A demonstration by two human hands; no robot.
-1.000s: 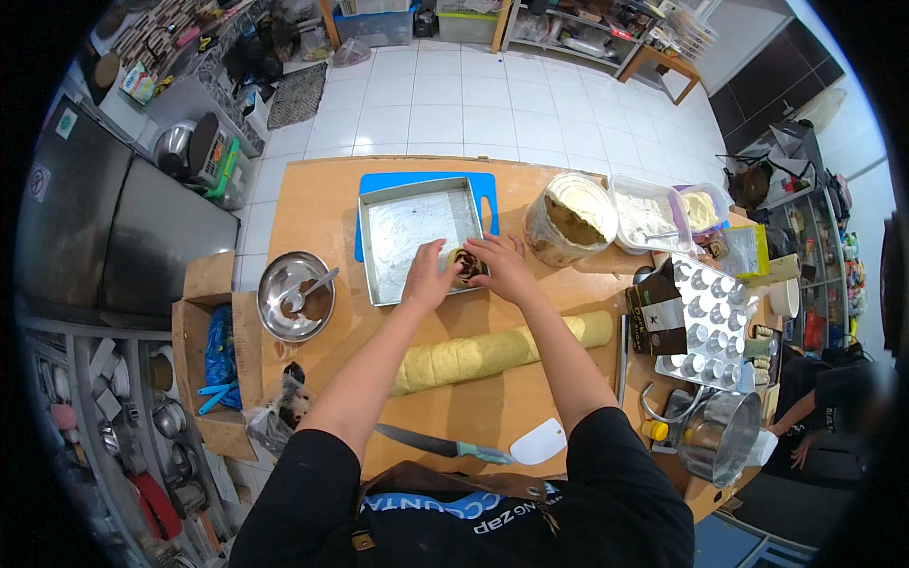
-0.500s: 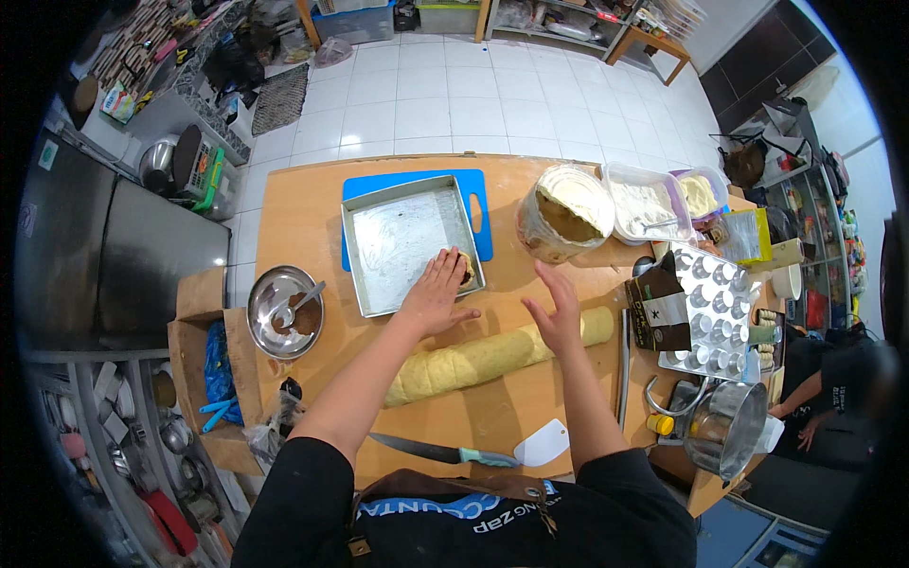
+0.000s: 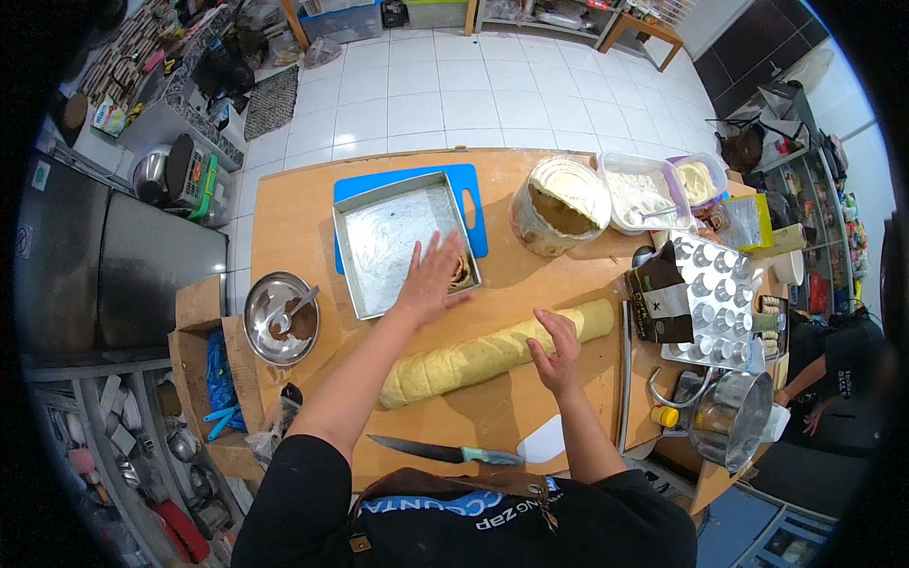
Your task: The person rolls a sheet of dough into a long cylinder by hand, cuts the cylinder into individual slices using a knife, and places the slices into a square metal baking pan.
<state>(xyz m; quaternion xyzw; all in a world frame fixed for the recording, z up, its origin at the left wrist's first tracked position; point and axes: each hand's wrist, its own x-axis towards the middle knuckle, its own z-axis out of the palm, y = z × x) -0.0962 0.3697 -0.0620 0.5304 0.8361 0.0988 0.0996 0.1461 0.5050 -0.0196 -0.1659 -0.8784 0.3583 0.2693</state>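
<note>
My left hand (image 3: 431, 276) is spread over the near right corner of a square metal baking pan (image 3: 356, 301), next to a dark-swirled dough slice (image 3: 462, 272) lying in that corner. The pan rests on a blue cutting board (image 3: 471, 204). My right hand (image 3: 557, 352), fingers apart and holding nothing, is over the right part of a long yellow dough roll (image 3: 473, 360). Score lines cross the roll's left part. Between the roll and my body lie a knife (image 3: 417, 447) with a pale green handle and a white dough scraper (image 3: 543, 440).
Left of the pan sits a steel bowl (image 3: 256, 312) with brown powder and a spoon. At the back right stand a large tub (image 3: 549, 222), a container of flour (image 3: 644, 189), and a muffin tray (image 3: 710, 284). A steel mixing bowl (image 3: 743, 426) is at the right; a co-worker's arm (image 3: 807, 377) shows beyond.
My left hand has lifted off the dough slice and shifted slightly left, uncovering it. My right hand has moved down over the roll. The whole view has shifted a little.
</note>
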